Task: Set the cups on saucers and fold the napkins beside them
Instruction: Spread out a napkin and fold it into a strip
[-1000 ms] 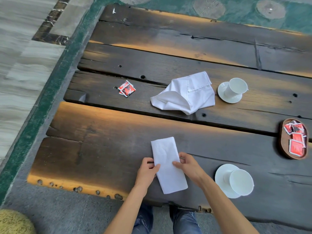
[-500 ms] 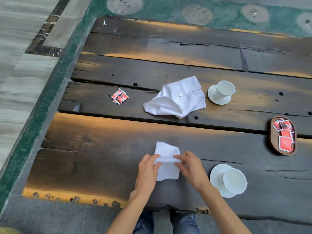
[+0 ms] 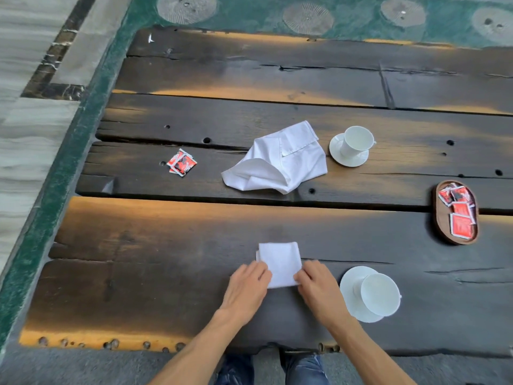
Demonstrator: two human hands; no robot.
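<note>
Pressing small folded white cloth napkin [image 3: 280,263] flat w/ both hands [image 3: 247,287] [image 3: 319,290]; cups already on saucers, crumpled white napkin [image 3: 277,159] still unfolded, approx halfway.

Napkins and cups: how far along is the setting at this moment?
Done: the near cup and far cup each sit on a saucer. In hand: the left hand and right hand press the sides of the folded napkin beside the near cup. Left: the crumpled napkin by the far cup is unfolded.
</note>
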